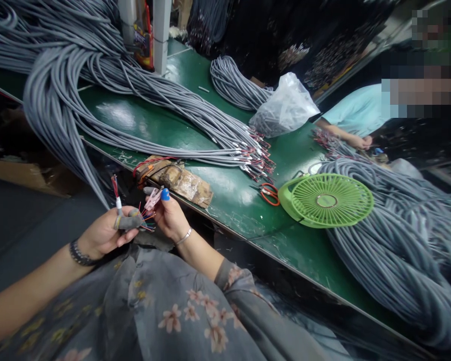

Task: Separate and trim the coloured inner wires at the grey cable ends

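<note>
My left hand [110, 230] is closed, with a grey cover on a finger. It grips a cable end [118, 203] that has a white band and thin red wires pointing up. A fan of thin coloured wires [147, 218] sticks out beyond its fingertips, towards the other hand. My right hand [171, 218], a blue cover on its thumb, is closed on a small pale pink piece [153, 199] whose kind I cannot make out. Both hands are close together in front of the table edge, above my lap. The right fingers are partly hidden.
Bundles of grey cable [165, 100] lie across the green table [233, 195]. A taped block [184, 183] sits at the edge, near orange-handled scissors [269, 194] and a green fan [326, 200]. Farther back are a plastic bag [285, 108] and another person's hands [361, 142].
</note>
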`<state>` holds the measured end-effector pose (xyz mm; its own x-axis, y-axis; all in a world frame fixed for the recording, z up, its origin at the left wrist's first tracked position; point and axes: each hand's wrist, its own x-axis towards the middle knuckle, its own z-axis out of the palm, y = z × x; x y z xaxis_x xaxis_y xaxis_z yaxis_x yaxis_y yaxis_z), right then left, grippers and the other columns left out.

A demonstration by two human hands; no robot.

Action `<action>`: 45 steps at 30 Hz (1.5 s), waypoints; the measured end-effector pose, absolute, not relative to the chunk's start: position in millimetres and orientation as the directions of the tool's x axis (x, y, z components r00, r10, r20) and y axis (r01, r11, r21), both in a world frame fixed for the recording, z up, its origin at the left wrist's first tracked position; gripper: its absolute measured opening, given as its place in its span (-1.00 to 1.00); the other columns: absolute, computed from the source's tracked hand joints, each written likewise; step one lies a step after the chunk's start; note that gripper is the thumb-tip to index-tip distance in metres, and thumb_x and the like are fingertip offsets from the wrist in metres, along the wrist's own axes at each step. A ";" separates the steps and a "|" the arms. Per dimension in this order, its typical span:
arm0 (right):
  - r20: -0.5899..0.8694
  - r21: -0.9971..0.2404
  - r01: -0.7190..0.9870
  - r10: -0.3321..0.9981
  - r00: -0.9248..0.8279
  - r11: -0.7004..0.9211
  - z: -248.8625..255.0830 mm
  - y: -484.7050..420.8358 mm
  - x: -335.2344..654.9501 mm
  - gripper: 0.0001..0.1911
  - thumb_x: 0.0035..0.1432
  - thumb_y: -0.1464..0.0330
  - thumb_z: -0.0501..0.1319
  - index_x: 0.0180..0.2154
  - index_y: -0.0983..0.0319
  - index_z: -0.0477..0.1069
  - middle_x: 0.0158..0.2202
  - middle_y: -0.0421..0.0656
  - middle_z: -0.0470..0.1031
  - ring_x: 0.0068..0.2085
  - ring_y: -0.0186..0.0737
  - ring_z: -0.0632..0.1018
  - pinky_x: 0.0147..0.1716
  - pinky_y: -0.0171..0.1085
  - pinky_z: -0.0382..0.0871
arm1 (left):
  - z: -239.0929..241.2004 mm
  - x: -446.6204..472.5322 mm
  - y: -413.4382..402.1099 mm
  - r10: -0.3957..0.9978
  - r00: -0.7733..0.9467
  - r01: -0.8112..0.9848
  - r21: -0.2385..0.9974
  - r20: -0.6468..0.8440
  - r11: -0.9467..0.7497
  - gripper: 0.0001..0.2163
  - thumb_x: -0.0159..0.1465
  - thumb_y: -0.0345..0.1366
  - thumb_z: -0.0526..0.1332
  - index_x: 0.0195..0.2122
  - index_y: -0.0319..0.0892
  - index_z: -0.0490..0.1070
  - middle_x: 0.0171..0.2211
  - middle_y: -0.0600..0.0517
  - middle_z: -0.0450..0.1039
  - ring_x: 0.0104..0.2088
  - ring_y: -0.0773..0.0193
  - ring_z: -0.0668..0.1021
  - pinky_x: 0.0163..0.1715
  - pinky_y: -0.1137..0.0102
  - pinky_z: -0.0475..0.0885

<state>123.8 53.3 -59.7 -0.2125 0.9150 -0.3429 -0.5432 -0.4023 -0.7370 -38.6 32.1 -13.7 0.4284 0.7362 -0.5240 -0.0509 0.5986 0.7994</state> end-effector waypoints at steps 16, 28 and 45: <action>-0.367 -0.673 -0.575 0.885 -0.287 -0.465 -55.8 52.2 129.2 -0.39 0.26 -0.23 0.30 -0.38 0.20 0.51 -0.45 -0.18 0.57 -0.44 -0.32 0.49 -0.42 -0.35 0.50 | -9.4 -37.4 19.7 0.800 0.377 -0.092 0.840 -0.467 0.535 -0.53 -0.15 0.05 0.62 -0.61 -0.16 0.44 -0.78 0.14 0.30 -0.79 0.53 0.15 -0.79 0.53 -0.01; -0.202 -0.863 -0.456 0.976 -0.079 -0.216 -73.5 46.7 130.0 -0.39 0.19 -0.26 0.34 -0.40 0.17 0.54 -0.53 -0.22 0.50 -0.41 -0.24 0.53 -0.34 -0.26 0.50 | 0.8 -21.0 11.3 0.866 0.160 -0.170 0.851 -0.473 0.496 -0.67 -0.24 -0.12 0.58 -0.69 -0.17 0.48 -0.76 0.09 0.40 -0.81 0.51 0.26 -0.78 0.57 0.05; -0.374 -0.626 -0.621 0.880 -0.292 -0.472 -61.3 54.2 123.2 -0.37 0.31 -0.24 0.25 -0.32 0.22 0.56 -0.41 -0.14 0.61 -0.38 -0.25 0.57 -0.38 -0.30 0.53 | -3.4 -19.1 9.6 0.867 0.145 -0.152 0.855 -0.477 0.496 -0.64 -0.21 -0.10 0.58 -0.72 -0.17 0.45 -0.77 0.09 0.40 -0.80 0.52 0.27 -0.76 0.57 0.09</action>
